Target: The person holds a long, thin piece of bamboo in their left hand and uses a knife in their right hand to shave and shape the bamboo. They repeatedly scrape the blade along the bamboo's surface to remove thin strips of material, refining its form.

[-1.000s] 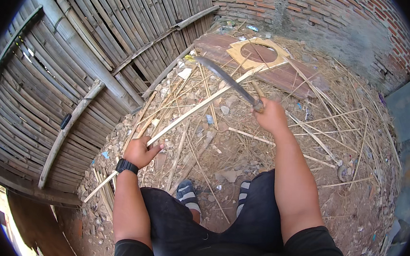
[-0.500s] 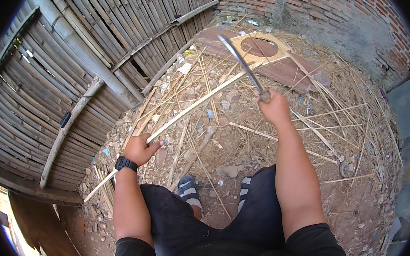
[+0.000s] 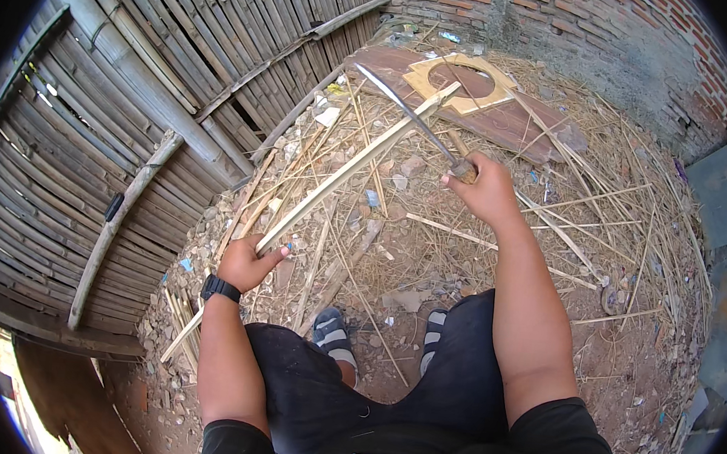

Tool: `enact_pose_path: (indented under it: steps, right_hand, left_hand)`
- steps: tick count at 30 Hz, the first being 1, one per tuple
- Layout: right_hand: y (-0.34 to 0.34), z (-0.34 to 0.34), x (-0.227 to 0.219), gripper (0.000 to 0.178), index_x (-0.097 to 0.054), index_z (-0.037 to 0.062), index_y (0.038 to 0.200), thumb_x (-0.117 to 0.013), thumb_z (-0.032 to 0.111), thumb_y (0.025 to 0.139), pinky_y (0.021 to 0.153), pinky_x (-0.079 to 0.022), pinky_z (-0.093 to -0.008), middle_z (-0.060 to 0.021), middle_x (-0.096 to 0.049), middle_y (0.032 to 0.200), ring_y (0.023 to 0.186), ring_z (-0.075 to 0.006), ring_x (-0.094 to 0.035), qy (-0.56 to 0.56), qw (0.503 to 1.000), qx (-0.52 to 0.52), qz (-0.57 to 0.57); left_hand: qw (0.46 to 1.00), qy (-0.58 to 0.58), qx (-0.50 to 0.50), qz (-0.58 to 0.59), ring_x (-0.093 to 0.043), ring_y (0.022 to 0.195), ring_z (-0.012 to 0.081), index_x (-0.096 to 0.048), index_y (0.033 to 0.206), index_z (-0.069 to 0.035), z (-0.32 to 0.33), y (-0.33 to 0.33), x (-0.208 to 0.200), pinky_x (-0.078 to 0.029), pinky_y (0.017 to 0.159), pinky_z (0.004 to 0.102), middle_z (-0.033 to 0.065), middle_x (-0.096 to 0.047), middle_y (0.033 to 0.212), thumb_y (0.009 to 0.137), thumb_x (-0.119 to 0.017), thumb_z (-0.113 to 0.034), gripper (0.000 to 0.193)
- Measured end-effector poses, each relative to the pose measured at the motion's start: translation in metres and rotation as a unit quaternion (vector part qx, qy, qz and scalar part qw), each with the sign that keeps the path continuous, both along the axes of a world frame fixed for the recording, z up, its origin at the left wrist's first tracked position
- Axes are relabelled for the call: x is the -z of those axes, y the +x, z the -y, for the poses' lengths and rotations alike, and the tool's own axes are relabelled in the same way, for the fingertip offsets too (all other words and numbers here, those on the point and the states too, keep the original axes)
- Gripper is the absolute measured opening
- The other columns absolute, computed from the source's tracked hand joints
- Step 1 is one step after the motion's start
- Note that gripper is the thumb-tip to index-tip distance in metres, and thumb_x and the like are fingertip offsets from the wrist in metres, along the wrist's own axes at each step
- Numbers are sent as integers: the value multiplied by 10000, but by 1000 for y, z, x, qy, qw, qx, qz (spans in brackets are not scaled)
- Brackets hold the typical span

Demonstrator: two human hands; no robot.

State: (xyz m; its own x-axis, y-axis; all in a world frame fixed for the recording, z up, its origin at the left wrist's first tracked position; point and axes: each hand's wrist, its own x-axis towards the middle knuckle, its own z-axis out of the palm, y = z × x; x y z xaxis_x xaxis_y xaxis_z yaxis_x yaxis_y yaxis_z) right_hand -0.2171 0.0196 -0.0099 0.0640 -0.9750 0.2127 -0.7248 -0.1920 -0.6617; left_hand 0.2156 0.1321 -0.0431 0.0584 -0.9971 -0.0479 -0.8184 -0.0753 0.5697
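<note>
A long pale bamboo strip (image 3: 333,184) slants from the lower left up toward the middle. My left hand (image 3: 247,264) is closed round its lower part, the thumb lying along it. My right hand (image 3: 486,190) grips the handle of a machete (image 3: 413,117), whose blade points up and to the left. Near the strip's far end the blade crosses it; whether the edge bites into the strip I cannot tell. Beyond the strip's tip lies a yellow wooden panel (image 3: 424,85) with a round hole, on a brown board (image 3: 524,135).
Rubble and thin bamboo slivers (image 3: 585,236) litter the ground. A bamboo wall (image 3: 132,123) rises on the left, a brick wall (image 3: 566,38) at the back. Grey sheets (image 3: 725,191) lean at the right. My sandalled feet (image 3: 336,337) are below the strip.
The machete has come down, its blade tip moving left and lower, and now crosses the strip. The strip's far end has shifted slightly up and looks wider.
</note>
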Motion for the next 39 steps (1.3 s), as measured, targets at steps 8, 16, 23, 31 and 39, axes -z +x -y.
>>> enact_pose_path:
  steps: [8,16,23,31,39]
  right_hand:
    - [-27,-2,-3,629,-658,-2,1236,-821,417,795,846,-536,-431,-224,-716,968,943,-344,-702,-41,996,72,39]
    - [18,-12,-17,540,-653,15,1234,-821,320,821,805,-518,-372,-168,-704,933,865,-234,-671,79,996,-50,-3]
    - [-2,5,18,539,-669,28,1215,-824,345,808,804,-522,-399,-164,-716,910,834,-273,-684,40,992,-10,118]
    - [12,-5,-9,565,-642,16,1250,-819,332,817,850,-518,-385,-149,-722,1004,918,-235,-680,92,987,-91,98]
    - [16,-1,27,437,-581,23,1134,-822,217,825,594,-477,-297,-72,-641,807,629,-137,-573,40,979,-195,31]
  left_hand:
    - [999,34,12,-35,-506,579,112,-730,952,-17,-2,-1,-4,-440,559,326,5,-563,612,846,-803,-444,446]
    - [995,57,1,-78,-500,573,101,-706,898,-4,-5,-4,-6,-428,545,321,-5,-542,609,846,-802,-449,459]
    - [996,81,6,-37,-496,562,109,-698,885,-5,0,-11,-13,-423,534,318,-16,-536,610,828,-805,-482,492]
    - [995,65,6,-74,-490,557,108,-684,843,-12,-3,-17,-13,-420,530,314,-20,-525,598,819,-821,-457,466]
    - [999,12,8,44,-535,528,170,-637,760,-25,1,-11,-15,-452,543,350,51,-571,581,825,-805,-461,472]
